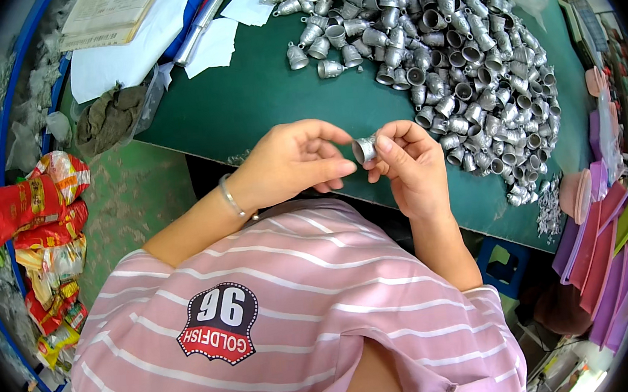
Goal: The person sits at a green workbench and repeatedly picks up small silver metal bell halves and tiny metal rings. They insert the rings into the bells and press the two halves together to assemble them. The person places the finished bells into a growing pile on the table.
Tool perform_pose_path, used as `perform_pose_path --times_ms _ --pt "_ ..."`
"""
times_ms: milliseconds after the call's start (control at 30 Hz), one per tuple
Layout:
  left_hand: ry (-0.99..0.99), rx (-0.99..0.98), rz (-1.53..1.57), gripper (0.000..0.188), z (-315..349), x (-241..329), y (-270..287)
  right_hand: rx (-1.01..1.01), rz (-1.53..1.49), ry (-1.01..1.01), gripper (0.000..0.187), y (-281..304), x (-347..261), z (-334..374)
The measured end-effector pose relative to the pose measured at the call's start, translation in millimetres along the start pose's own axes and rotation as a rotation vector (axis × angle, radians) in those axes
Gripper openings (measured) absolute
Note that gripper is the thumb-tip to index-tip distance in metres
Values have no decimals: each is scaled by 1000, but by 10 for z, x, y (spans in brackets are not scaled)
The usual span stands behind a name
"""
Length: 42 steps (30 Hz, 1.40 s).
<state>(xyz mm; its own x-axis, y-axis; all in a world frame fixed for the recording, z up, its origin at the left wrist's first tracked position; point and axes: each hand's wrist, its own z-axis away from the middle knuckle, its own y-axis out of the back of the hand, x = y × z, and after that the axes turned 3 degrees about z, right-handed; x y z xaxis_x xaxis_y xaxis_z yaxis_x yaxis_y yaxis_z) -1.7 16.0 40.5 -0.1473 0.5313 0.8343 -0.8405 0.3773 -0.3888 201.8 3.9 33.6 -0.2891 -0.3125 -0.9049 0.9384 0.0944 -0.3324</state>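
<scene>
A small silver metal bell (365, 150) is pinched between the thumb and fingers of my right hand (410, 160), its open mouth turned to the left. Close beside that mouth, my left hand (292, 160) has its thumb and forefinger apart, with nothing seen between them. The other fingers of that hand curl inward. Beyond my hands a big heap of similar metal bells (460, 68) covers the right part of the green table (245, 112). A few bells lie loose at the heap's left edge, among them one bell (330, 68) on its side.
Papers (127, 59) and a silver tube (206, 21) lie at the far left of the table. A plastic tub (147, 106) with a dark cloth hangs by its edge. Small metal bits (549, 207) lie at right, near colourful folders (599, 252). Red packets (35, 208) stand on the left rack.
</scene>
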Motion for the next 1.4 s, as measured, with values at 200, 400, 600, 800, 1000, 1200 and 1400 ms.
perform_pose_path --times_ms 200,400,600,800,1000,1200,1400 --pt "-168 -28 100 31 -125 -82 -133 -78 126 368 31 33 40 103" --pt "-349 -42 61 33 -132 -120 -117 -123 185 434 34 38 -28 86" --pt "-471 13 -56 35 -122 -122 -122 -127 134 188 19 79 -33 106" --pt "-613 6 -225 34 -106 -115 -85 -195 195 479 17 77 32 20" --pt "-894 123 -694 30 -75 -66 94 -134 921 538 15 21 -127 -148" --pt "-395 318 337 25 -7 -106 236 -59 1248 767 20 -34 -208 -615" --pt "-242 346 435 8 -5 -167 342 -67 1466 828 32 -285 -48 -980"
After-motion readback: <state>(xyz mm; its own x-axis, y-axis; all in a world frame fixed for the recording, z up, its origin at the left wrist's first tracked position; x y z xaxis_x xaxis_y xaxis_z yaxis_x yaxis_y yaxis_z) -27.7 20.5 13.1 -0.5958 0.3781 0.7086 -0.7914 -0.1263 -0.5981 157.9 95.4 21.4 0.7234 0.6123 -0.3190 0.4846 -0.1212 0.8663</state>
